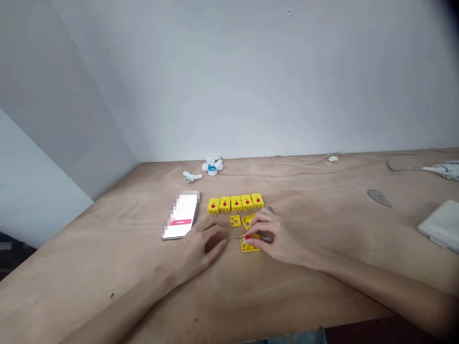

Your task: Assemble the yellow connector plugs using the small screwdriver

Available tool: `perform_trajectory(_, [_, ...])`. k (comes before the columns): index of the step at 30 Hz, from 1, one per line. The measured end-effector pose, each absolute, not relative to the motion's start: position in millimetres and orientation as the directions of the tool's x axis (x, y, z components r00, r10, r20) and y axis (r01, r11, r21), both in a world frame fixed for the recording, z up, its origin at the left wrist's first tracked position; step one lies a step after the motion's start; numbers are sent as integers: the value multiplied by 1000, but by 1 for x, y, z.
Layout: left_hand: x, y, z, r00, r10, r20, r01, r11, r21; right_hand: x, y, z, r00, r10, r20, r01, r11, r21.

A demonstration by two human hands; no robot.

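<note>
Yellow connector housing (250, 247), open, lying flat on the wooden counter (107, 248), directly under the right hand. Left to right: smartphone (181, 216), screen blurred, lying at a slant on the counter; left hand (208, 248), fingers loosely curled, resting on the counter just beside the smartphone, holding nothing; row of five yellow connectors (235, 203) with red dots, pins toward the hands; two small yellow parts (235, 220) just below the row; right hand (276, 236), fingertips pinching a thin metal pin (238, 237) at the housing. Along the back edge: white plastic fittings (211, 167), white cable (304, 159). Far right: flat white pad (442, 224).
</note>
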State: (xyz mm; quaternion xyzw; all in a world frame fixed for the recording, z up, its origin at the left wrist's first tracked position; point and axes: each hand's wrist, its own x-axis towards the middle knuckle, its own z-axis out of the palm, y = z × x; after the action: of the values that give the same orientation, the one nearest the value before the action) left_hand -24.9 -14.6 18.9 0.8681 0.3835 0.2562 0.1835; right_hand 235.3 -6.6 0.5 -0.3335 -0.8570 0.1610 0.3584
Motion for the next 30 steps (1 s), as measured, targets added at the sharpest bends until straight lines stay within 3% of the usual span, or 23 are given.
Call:
perform_trajectory(13, [-30,-9,10,576,770,273,574,-619,535,233,-5,2,-500,664,556,430,748,-506])
perform_trajectory(30, [-12,1,19,706,636,313,445,-742,502,233,-7,-1,-519,653,551,441,757,-482])
